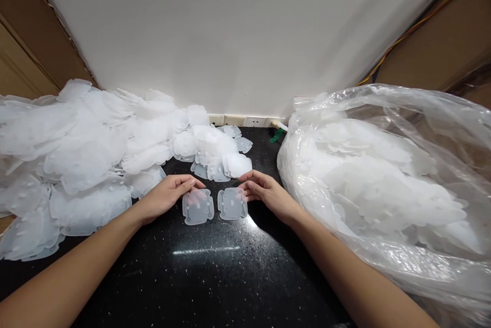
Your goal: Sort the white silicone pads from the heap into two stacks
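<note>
My left hand pinches a thin translucent plastic sheet by its upper left edge, fingers partly showing through from behind. In my right hand is a similar translucent plastic sheet, gripped at its right edge between thumb and fingers. Both pieces are roughly square with notched edges and small round marks. They are held side by side with a narrow gap, over the black speckled countertop. Just beyond them lies a small pile of the same sheets.
A large heap of such sheets spreads across the left. On the right, a clear plastic bag holds many more. Wall sockets line the back, near a green strip. Cardboard stands at the right.
</note>
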### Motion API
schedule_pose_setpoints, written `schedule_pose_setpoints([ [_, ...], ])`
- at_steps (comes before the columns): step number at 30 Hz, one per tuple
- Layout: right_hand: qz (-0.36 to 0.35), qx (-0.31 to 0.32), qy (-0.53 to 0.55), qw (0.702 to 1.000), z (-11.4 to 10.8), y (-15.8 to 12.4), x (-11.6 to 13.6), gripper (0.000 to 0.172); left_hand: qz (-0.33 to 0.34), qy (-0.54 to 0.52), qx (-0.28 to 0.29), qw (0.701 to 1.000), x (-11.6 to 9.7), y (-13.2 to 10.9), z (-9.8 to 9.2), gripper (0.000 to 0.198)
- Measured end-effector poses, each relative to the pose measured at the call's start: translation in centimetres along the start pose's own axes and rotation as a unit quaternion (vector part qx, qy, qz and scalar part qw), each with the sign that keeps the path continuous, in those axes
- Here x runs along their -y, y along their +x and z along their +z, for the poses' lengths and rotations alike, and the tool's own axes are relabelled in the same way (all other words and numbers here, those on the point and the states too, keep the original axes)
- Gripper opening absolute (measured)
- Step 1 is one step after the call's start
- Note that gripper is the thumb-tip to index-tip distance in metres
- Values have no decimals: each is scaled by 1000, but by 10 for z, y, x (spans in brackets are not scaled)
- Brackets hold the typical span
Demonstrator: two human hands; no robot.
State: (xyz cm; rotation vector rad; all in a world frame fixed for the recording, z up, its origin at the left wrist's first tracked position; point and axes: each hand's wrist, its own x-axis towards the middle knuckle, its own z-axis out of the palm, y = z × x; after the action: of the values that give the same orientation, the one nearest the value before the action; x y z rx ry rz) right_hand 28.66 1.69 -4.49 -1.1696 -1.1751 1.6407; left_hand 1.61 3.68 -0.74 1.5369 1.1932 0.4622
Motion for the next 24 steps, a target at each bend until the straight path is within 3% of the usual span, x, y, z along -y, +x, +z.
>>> schedule_pose_setpoints([
  [14, 0, -4, -28, 1000, 2, -2, 2, 27, 6, -40, 10, 999, 8, 3, -1, 50],
  [24, -34, 4, -62, 997, 4, -5, -1, 37, 5, -46, 3, 999, 9, 1, 3, 42],
])
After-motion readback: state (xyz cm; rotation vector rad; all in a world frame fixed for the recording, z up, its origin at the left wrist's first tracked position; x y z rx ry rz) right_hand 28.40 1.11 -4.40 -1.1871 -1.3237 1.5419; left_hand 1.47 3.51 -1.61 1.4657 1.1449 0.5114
